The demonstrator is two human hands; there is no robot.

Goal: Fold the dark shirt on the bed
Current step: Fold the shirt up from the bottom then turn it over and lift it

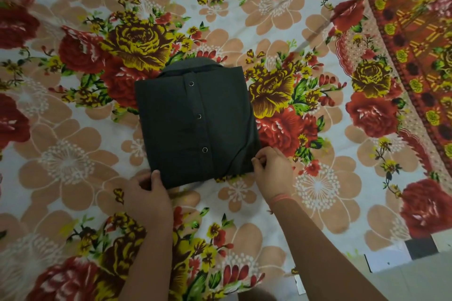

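So the dark button-front cloth shirt (193, 124), folded square, lies mid-bed on the floral sheet (73, 161), left grip (146, 193) and right grip (271, 168) each pinching a near corner — one uneven tug and those layers probably slide apart.

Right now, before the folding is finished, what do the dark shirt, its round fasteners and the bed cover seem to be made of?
The dark shirt looks like woven cloth, perhaps cotton or a blend. It is matte, with soft creases and no shine. The fasteners are probably metal snaps, small rings that glint brightly. The bed cover looks like thin printed fabric, matte with shallow wrinkles. Its fibre cannot be told.
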